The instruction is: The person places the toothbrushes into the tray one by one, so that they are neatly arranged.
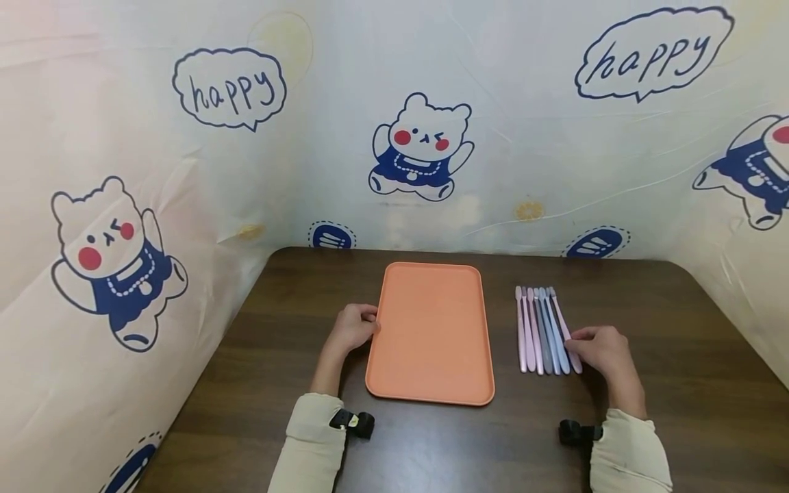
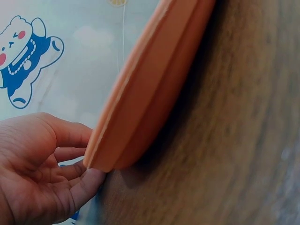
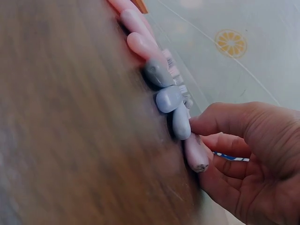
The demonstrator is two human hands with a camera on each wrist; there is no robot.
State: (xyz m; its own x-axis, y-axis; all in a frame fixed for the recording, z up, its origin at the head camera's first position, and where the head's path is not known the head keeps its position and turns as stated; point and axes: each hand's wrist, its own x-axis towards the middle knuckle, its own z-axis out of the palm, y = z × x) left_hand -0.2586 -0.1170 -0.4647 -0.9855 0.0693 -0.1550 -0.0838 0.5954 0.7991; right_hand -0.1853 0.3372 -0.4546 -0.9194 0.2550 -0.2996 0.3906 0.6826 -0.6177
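Observation:
An orange rectangular tray (image 1: 431, 335) lies flat on the table, its short side towards me. My left hand (image 1: 354, 327) grips the rim at its left edge, fingers and thumb on the rim in the left wrist view. To the right of the tray, several toothbrushes (image 1: 530, 329) in pink, grey and blue lie side by side, heads pointing away from me. At the right end of this row, my right hand (image 1: 604, 349) pinches a pink toothbrush (image 3: 196, 152) near its handle end. That toothbrush leans close against a blue toothbrush (image 3: 181, 123).
The dark wooden table (image 1: 425, 452) has rounded far corners. A pale printed sheet (image 1: 511, 137) with cartoon bears and speech bubbles hangs behind it and along both sides. Black wrist cameras sit at both sleeve cuffs.

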